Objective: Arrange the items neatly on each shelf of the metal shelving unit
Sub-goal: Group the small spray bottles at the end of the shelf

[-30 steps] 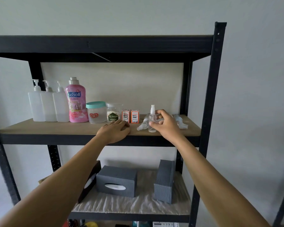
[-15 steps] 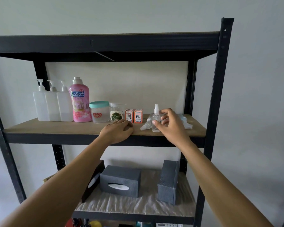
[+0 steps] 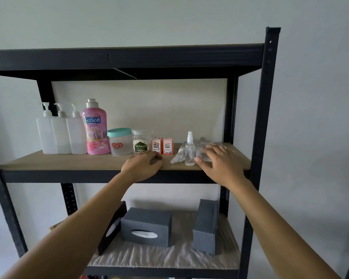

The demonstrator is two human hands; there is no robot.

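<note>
On the wooden shelf point(image 3: 69, 162), the left hand point(image 3: 143, 165) rests at the front edge with fingers loosely curled, holding nothing. The right hand point(image 3: 220, 164), fingers spread, covers clear bottles lying near the right end — whether it grips one is unclear. An upright spray bottle point(image 3: 189, 151) stands just beside its thumb. Bare board runs along the front edge leftward.

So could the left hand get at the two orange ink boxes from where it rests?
Probably yes: the left hand rests on the shelf edge directly before the ink boxes, with nothing between.
</note>
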